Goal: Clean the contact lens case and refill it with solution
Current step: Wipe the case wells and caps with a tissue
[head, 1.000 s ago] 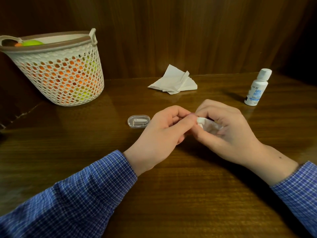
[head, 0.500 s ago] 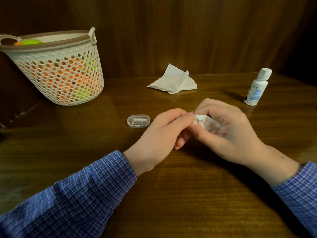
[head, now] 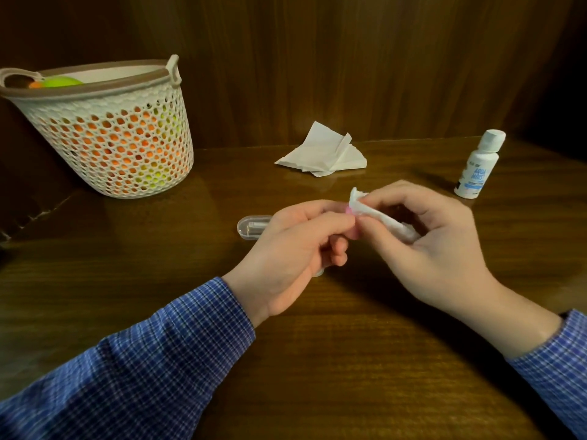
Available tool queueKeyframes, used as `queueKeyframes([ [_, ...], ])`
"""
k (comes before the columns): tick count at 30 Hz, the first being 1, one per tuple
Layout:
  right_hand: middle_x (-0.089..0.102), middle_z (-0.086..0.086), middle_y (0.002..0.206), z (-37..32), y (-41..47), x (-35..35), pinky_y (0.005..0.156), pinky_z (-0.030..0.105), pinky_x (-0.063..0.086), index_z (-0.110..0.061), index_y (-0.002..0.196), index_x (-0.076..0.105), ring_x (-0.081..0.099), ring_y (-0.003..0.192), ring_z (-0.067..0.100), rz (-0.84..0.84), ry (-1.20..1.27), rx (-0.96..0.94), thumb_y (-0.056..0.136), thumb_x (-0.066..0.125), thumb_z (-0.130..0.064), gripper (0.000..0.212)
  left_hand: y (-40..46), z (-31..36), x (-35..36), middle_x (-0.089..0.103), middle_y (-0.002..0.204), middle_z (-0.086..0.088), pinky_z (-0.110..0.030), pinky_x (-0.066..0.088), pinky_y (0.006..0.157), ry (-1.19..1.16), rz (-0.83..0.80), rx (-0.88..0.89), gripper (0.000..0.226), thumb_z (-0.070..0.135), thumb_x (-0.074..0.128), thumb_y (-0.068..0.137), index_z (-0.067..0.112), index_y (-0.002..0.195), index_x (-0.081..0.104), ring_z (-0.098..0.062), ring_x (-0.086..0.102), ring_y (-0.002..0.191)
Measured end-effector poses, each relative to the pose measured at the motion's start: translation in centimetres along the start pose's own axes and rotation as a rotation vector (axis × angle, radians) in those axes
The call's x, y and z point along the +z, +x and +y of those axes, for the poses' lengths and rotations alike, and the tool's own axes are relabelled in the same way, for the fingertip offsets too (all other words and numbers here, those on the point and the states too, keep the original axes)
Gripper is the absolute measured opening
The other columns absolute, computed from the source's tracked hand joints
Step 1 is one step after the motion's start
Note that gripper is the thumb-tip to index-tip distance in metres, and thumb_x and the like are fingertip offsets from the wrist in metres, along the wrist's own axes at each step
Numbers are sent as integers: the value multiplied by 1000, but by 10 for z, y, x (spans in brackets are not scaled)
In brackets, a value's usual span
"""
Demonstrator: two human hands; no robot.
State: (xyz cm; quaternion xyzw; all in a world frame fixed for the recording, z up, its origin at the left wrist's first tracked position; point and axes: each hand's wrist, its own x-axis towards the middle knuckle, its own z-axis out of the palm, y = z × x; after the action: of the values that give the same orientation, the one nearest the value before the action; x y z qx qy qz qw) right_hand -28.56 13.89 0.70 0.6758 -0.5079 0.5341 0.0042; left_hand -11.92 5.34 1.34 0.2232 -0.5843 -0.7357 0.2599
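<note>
Two hands meet over a dark, glossy wooden table [head: 349, 360] backed by wood panelling: the left hand [head: 295, 249] pinches a small pink piece, likely the lens case [head: 353, 233], and the right hand [head: 425, 242] grips a white tissue wad [head: 381, 219] against it. Behind lie a clear plastic box [head: 251, 227], folded tissues [head: 324, 152], a solution bottle [head: 478, 168] and a mesh basket [head: 114, 138]

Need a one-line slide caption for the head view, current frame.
Right hand wipes a small pink piece pinched in the left hand with a tissue; solution bottle stands capped.
</note>
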Motion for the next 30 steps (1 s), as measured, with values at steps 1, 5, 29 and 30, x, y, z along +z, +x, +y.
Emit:
queueKeyframes([
  [1,71,-15,106,0,0,0,84,13,53,-24,113,69,69,100,5,-4,-4,5,91,73,-13,24,0,0,0,68,79,3,-20,50,62,13,10,5,21,12,58,101,6,115,72,-6,56,69],
  [5,67,-22,113,0,-1,0,89,9,50,-22,120,68,67,109,-3,36,-1,23,90,75,-8,34,0,3,-1,70,79,1,-18,51,61,39,37,30,17,10,60,100,5,109,74,-5,58,67],
  [29,74,3,90,9,11,-7,73,28,57,-32,121,65,70,88,17,62,422,454,89,74,-8,41,2,10,-4,67,83,-4,-22,53,64,15,-18,-24,19,9,68,79,8,96,77,-9,57,70],
  [30,72,3,87,10,9,-7,70,27,56,-33,124,60,69,82,16,63,324,418,92,72,-7,43,2,9,-3,68,85,-6,-22,53,65,16,-15,-24,20,10,68,78,9,96,77,-9,58,70],
])
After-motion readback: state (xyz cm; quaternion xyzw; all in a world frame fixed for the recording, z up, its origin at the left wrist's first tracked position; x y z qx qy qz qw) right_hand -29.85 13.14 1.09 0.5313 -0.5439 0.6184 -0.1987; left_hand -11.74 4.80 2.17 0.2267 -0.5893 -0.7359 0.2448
